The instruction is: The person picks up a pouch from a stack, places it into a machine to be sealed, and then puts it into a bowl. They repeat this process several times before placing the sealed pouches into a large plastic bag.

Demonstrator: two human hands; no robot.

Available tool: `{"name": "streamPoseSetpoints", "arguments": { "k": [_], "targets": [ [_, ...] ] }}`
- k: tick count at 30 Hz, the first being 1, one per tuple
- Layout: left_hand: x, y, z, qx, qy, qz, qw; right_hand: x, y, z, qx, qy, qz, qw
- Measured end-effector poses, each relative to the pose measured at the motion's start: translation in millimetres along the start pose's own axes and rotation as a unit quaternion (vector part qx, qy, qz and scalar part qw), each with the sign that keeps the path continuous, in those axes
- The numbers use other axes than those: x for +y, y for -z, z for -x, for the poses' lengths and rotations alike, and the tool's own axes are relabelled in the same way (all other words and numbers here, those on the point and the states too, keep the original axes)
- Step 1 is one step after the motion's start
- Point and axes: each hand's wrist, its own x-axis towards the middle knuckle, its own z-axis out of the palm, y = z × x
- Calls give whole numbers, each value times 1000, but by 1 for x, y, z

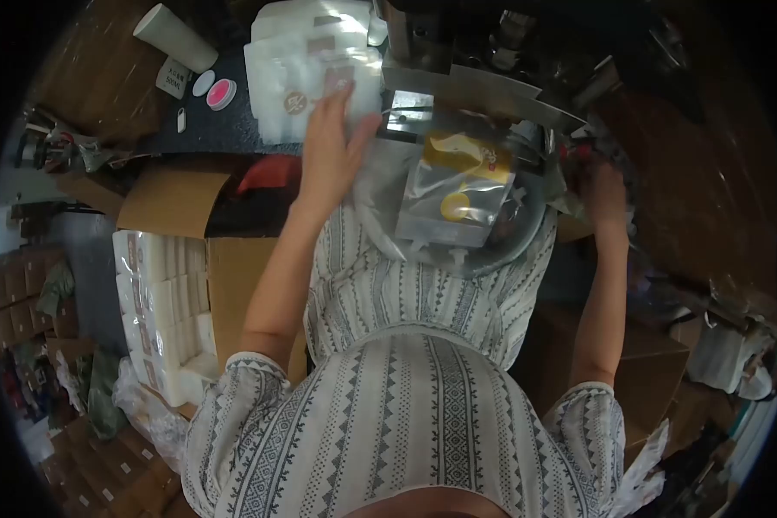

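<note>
My left hand (330,151) is open, fingers stretched out and fingertips on a stack of whitish translucent plastic bags (276,82) with brown prints. My right hand (603,197) is at the right, smeared by motion, close to a small red and greenish item (570,160); its fingers do not show clearly. Between my hands, over my lap, lies a clear plastic pouch with a yellow print (457,194). Under it is a round shiny basin (380,220) holding more clear pieces. A metal machine (496,86) stands just beyond the pouch.
On the dark tabletop at the left are a white cup on its side (173,39), a pink round tin (221,93) and a small card (174,78). An open cardboard box (250,289) and packed white bags (168,302) stand below. Another box (639,363) is at the right.
</note>
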Motion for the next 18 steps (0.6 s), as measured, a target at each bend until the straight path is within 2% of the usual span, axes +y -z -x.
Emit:
{"name": "streamPoseSetpoints", "arguments": {
  "k": [1,2,4,5,6,7,8,10,11,13,17,18],
  "targets": [
    [-21,2,13,152,-157,-288,932,0,-4,13,-11,36,-50,998],
    [-38,4,28,76,-142,-397,904,-14,-1,26,-22,33,-63,997],
    [-37,3,46,86,-151,-369,913,-45,34,38,6,-48,-38,998],
    [-37,4,51,89,-164,-340,922,-51,44,38,8,-50,-37,998],
    [-39,12,52,85,-164,-342,921,-56,50,40,-15,-76,-213,974],
    [-40,21,56,102,-114,-302,941,-62,52,44,-39,-99,-379,919],
    [-39,27,57,122,-65,-261,956,-70,52,48,-41,-99,-378,919],
    [-22,26,67,143,-84,-233,958,-94,51,54,-60,69,-548,832],
    [-12,25,72,163,-105,-208,959,-107,49,55,-60,70,-549,831],
    [6,25,78,161,-112,-206,959,-130,43,58,-122,108,-627,761],
    [29,20,85,154,-140,-153,966,-156,29,57,-99,131,-626,763],
    [34,19,85,154,-140,-153,966,-159,28,57,-82,157,-591,787]
  ]
}}
